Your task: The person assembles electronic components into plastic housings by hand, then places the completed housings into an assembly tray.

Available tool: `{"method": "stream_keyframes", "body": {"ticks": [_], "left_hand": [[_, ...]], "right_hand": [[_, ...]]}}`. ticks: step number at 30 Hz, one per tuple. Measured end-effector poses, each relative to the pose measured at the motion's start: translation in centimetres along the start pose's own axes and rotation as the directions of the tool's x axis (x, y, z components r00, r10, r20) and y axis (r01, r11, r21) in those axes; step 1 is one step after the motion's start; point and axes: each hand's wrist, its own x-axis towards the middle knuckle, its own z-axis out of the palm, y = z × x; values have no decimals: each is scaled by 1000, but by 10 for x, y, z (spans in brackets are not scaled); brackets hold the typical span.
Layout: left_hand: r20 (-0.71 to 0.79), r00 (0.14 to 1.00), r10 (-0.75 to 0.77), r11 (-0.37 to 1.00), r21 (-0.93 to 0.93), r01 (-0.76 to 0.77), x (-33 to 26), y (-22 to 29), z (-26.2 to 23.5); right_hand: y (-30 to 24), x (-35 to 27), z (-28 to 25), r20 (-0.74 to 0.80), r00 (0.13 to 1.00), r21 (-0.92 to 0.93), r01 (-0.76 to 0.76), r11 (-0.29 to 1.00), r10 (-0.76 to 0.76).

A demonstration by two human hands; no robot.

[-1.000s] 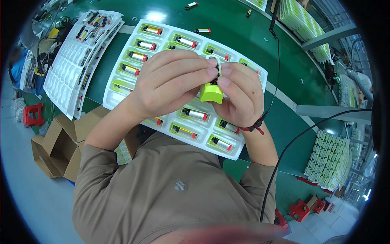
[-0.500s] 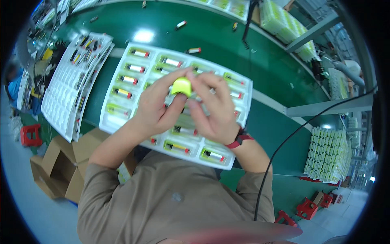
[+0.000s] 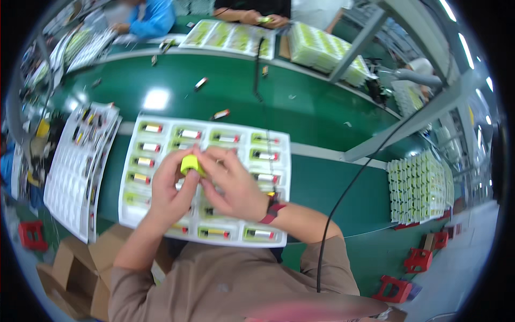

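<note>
Over a white compartment tray (image 3: 286, 161), both my hands hold a small yellow-green plastic casing (image 3: 190, 162). My left hand (image 3: 169, 188) pinches it from the left, its thumb at the casing's near end. From the right, my right hand (image 3: 236, 185) presses its fingertips against it. Whether something small sits inside the casing is hidden by the fingers. Many tray compartments hold similar yellow-green casings with a small white cylinder (image 3: 153, 128) with a red end, like a battery. My hands cover the middle of the tray.
Stacked white trays (image 3: 67, 177) with loose parts lie on the left. A loose red-ended cylinder (image 3: 200, 83) rests on the green surface (image 3: 236, 80). A black cable (image 3: 343, 208) hangs at my right, before filled trays (image 3: 416, 188). Across, a co-worker's hands (image 3: 263, 20) hold a casing. A cardboard box (image 3: 80, 263) stands low left.
The view has tilted up, so the tray and my hands sit lower and further left, and people across the table now show. Both hands still hold the casing.
</note>
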Motion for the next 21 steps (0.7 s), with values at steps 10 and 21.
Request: {"method": "stream_keyframes", "body": {"ticks": [10,21], "left_hand": [[-369,902,-226,926,206,316,-107,-43,-116],[-155,973,-169,832,507,225,-126,-59,-162]], "right_hand": [[13,-93,-91,-229,866,-363,-499,787,444],[24,-159,-53,-218,452,460,-734,500,865]]}}
